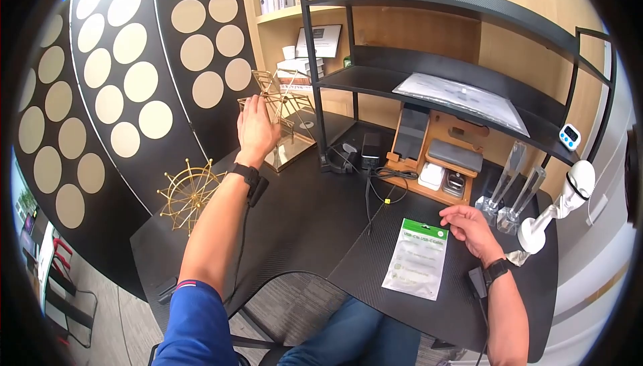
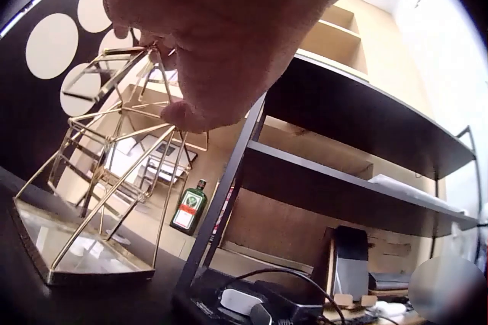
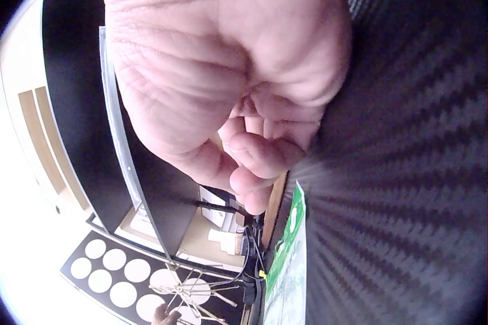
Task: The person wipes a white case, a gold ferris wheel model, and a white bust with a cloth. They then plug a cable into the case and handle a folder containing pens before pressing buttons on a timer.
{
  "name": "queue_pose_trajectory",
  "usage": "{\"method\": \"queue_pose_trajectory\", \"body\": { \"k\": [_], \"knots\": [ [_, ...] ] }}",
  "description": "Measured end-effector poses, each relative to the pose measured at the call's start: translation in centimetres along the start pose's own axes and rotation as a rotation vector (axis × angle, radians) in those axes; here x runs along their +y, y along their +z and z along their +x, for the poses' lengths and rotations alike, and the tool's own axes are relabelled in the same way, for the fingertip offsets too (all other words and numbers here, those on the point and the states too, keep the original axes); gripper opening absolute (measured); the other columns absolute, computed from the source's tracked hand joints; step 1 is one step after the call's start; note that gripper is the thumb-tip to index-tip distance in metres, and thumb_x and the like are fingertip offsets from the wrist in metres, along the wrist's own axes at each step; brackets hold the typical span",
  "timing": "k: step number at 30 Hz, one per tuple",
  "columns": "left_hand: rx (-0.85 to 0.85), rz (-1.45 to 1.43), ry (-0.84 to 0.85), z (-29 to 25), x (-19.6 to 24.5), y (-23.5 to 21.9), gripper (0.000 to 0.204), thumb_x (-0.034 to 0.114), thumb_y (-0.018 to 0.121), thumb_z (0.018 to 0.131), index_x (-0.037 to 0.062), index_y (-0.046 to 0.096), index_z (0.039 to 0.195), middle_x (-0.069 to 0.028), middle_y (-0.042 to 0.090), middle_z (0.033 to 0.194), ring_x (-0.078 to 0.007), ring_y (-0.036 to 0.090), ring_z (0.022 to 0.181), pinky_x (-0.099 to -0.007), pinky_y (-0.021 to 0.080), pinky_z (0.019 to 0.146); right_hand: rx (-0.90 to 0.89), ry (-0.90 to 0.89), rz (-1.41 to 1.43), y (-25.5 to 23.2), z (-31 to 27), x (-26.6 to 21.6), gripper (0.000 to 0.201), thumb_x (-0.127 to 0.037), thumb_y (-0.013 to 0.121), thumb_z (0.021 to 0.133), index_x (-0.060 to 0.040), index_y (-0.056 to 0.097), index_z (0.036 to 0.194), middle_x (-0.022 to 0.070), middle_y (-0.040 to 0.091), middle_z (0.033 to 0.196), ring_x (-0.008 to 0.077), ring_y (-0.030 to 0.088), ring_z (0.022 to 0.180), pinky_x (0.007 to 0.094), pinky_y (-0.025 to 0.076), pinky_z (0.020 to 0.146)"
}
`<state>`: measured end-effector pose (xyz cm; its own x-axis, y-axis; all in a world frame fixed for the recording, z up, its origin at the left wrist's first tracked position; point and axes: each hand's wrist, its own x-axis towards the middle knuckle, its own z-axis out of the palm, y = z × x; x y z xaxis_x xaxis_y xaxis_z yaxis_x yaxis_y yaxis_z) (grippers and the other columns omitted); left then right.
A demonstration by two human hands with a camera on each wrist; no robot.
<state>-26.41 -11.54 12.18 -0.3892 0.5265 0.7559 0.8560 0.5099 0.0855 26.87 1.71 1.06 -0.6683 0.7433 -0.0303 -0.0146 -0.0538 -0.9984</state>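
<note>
At the back left of the desk, my left hand (image 1: pixel 256 130) grips the upper part of a gold wire Ferris wheel ornament (image 2: pixel 107 180). Thumb and fingers are at its top bars in the left wrist view; the palm hides part of the frame. Its flat, glassy base (image 1: pixel 289 152) is by the shelf post. My right hand (image 1: pixel 471 229) rests over the desk on the right with loosely curled fingers and holds nothing. Just left of it lies a green-and-white USB-C cable packet (image 1: pixel 418 259).
A smaller gold wheel ornament (image 1: pixel 189 195) stands at the left. Behind are a black cable (image 1: pixel 370 198), a wooden phone stand (image 1: pixel 402 163) and a black shelf (image 1: pixel 375 79). Crystal trophies (image 1: pixel 510 177) and a white lamp (image 1: pixel 536 232) stand at the right.
</note>
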Motion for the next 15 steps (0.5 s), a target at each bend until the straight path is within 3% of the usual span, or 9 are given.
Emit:
{"method": "queue_pose_trajectory", "body": {
  "k": [4, 6, 8, 9, 11, 12, 15],
  "knots": [
    [-0.043, -0.056, 0.018, -2.6, -0.4, 1.7, 0.094, 0.017, 0.081, 0.081, -0.0011, 0.036, 0.161, -0.0240, 0.037, 0.169, -0.0386, 0.034, 0.158, -0.0456, 0.032, 0.130, -0.013, -0.016, 0.004, -0.2, 0.2, 0.1, 0.020, -0.005, 0.066, 0.103, -0.0004, 0.074, 0.120, 0.0049, 0.075, 0.097, 0.0024, 0.053, 0.064, 0.0187, 0.038, 0.054],
    [-0.266, -0.135, -0.017, -4.0, -0.9, 2.9, 0.097, 0.022, 0.082, 0.085, -0.0011, 0.030, 0.163, -0.0271, 0.031, 0.171, -0.0412, 0.033, 0.158, -0.0427, 0.033, 0.130, -0.031, -0.019, -0.002, -0.2, 0.1, 0.2, 0.020, -0.006, 0.066, 0.103, -0.0004, 0.074, 0.120, 0.0050, 0.075, 0.098, 0.0024, 0.053, 0.064, 0.0187, 0.038, 0.054],
    [-0.421, -0.218, -0.120, -5.1, -1.3, 4.2, 0.093, 0.024, 0.083, 0.086, -0.0018, 0.034, 0.161, -0.0291, 0.035, 0.168, -0.0423, 0.040, 0.153, -0.0446, 0.039, 0.126, -0.016, -0.008, 0.007, -0.1, 0.0, 0.1, 0.020, -0.006, 0.066, 0.103, -0.0004, 0.074, 0.121, 0.0051, 0.075, 0.098, 0.0023, 0.053, 0.064, 0.0186, 0.038, 0.054],
    [-0.422, -0.219, -0.120, -5.7, -1.2, 4.1, 0.093, 0.024, 0.083, 0.086, -0.0018, 0.034, 0.161, -0.0291, 0.035, 0.168, -0.0423, 0.040, 0.153, -0.0446, 0.039, 0.126, -0.016, -0.008, 0.007, 0.0, 0.0, 0.1, 0.020, -0.006, 0.066, 0.103, -0.0004, 0.074, 0.121, 0.0051, 0.075, 0.098, 0.0023, 0.053, 0.064, 0.0186, 0.038, 0.054],
    [-0.511, -0.301, -0.239, -6.7, -0.8, 4.0, 0.087, 0.026, 0.083, 0.085, -0.0022, 0.041, 0.156, -0.0304, 0.047, 0.159, -0.0437, 0.052, 0.144, -0.0464, 0.045, 0.120, -0.017, -0.016, 0.001, 0.0, -0.1, 0.1, 0.020, -0.006, 0.066, 0.103, -0.0004, 0.074, 0.121, 0.0050, 0.075, 0.098, 0.0022, 0.053, 0.064, 0.0185, 0.038, 0.055],
    [-0.511, -0.304, -0.238, -7.0, -0.6, 4.0, 0.087, 0.026, 0.083, 0.085, -0.0022, 0.041, 0.156, -0.0304, 0.047, 0.159, -0.0437, 0.052, 0.144, -0.0464, 0.045, 0.120, -0.015, -0.017, -0.001, -0.1, 0.0, 0.2, 0.020, -0.006, 0.066, 0.103, -0.0004, 0.074, 0.121, 0.0050, 0.075, 0.098, 0.0022, 0.053, 0.064, 0.0185, 0.038, 0.055],
    [-0.384, -0.373, -0.224, -7.5, -1.2, 6.0, 0.071, 0.026, 0.080, 0.087, -0.0031, 0.052, 0.146, -0.0306, 0.065, 0.137, -0.0436, 0.063, 0.130, -0.0475, 0.050, 0.112, -0.016, -0.019, -0.006, -0.2, 0.2, 0.2, 0.020, -0.007, 0.066, 0.103, -0.0007, 0.074, 0.121, 0.0050, 0.075, 0.098, 0.0021, 0.053, 0.065, 0.0184, 0.038, 0.055]
  ]
}}
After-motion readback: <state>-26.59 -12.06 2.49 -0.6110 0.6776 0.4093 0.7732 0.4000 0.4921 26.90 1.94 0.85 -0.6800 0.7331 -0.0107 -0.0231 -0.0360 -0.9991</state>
